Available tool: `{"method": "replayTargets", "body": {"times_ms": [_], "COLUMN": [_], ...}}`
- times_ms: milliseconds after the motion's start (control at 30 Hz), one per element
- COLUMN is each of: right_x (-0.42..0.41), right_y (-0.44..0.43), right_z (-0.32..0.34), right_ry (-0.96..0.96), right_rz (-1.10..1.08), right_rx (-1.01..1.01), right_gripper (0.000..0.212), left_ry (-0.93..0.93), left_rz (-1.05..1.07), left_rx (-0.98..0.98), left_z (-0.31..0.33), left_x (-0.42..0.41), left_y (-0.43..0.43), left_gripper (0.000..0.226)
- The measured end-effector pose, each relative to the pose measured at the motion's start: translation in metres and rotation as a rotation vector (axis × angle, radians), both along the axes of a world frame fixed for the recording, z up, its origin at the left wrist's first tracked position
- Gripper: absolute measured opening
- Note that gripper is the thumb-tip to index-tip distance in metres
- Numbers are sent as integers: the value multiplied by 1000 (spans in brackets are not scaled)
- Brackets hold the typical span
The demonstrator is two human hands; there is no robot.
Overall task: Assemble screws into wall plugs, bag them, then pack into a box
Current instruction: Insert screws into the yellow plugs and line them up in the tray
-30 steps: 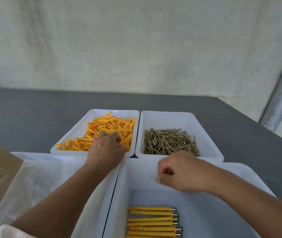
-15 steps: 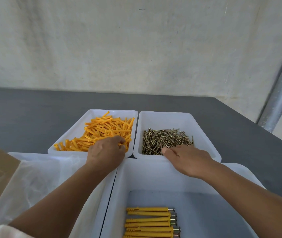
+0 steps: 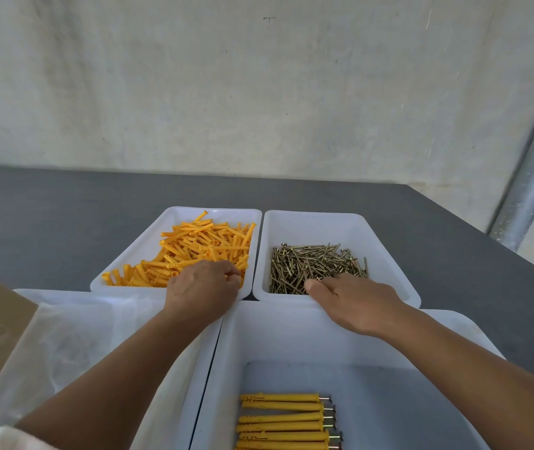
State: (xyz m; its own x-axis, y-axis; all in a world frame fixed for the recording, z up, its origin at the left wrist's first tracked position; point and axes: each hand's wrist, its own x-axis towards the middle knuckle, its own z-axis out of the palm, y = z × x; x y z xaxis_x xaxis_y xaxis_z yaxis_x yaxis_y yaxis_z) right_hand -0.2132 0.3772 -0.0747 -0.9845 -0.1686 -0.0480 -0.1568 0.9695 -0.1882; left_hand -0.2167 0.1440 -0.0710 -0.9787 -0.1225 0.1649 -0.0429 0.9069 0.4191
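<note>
Grey tabletop (image 3: 64, 222), centre frame: left hand (image 3: 202, 289) curled among orange plastic wall plugs (image 3: 200, 251), contents unclear; right hand (image 3: 356, 303) loosely spread over brass screws (image 3: 314, 266). Best pinching singly.

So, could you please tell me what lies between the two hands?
In the head view, the adjoining walls of the plug tray and screw tray lie between the left hand and right hand.

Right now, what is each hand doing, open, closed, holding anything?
Left hand: fingers curled down into the orange wall plugs; whether it grips one cannot be told.
Right hand: open, palm down, fingertips on the screws; nothing visibly held.
</note>
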Motion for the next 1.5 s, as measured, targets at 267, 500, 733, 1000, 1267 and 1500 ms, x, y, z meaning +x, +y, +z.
{"method": "replayTargets", "body": {"times_ms": [267,500,733,1000,1267,1500], "right_x": [-1,-1,0,2,7,12], "right_y": [2,2,5,5,0,-2], "right_z": [-2,0,6,13,16,19], "right_ry": [60,117,174,223,301,320], "right_rz": [21,-29,-55,-82,-65,-39], "right_rx": [4,-50,-182,-358,-488,-578], "right_gripper": [53,44,21,34,26,21], "left_ry": [-27,2,62,44,-35,63], "left_rz": [-23,-4,17,18,-8,12], "left_rx": [-47,-24,28,16,-84,3], "left_z": [-1,-2,-3,-3,-3,-4], "left_x": [-2,-3,-1,-3,-6,-3], "left_y": [1,1,0,0,2,1], "left_gripper": [30,20,8,15,33,23]}}
